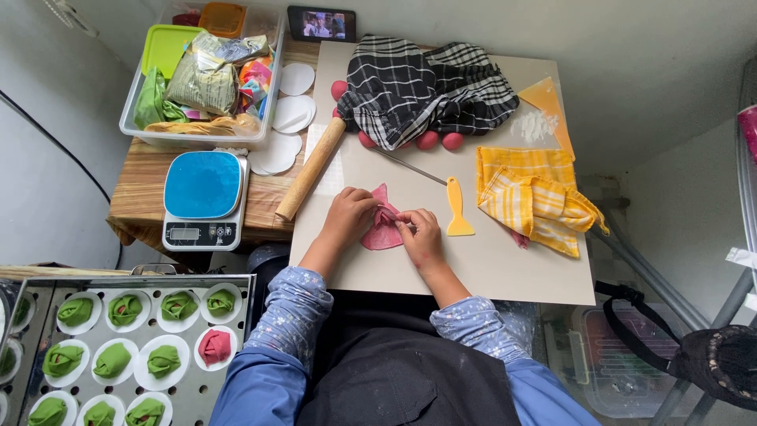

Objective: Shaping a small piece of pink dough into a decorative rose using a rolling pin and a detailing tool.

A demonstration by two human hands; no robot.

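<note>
mid-fold: left hand [349,211] and right hand [420,234] both pinch the pink dough piece [382,229] on the surface [505,260]. tray [189,394] holds many green parcels [113,359], one pink parcel [214,346]; pink dough balls [440,141] remain.

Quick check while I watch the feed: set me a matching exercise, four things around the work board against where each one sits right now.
Things:
1. rolling pin
2. yellow scraper
3. pink dough sheet
4. kitchen scale

Places:
A. under both hands
B. on the wooden table, left of the board
C. just right of the right hand
D. across the board's left edge, above the left hand

Pairs: 1-D, 2-C, 3-A, 4-B
</note>
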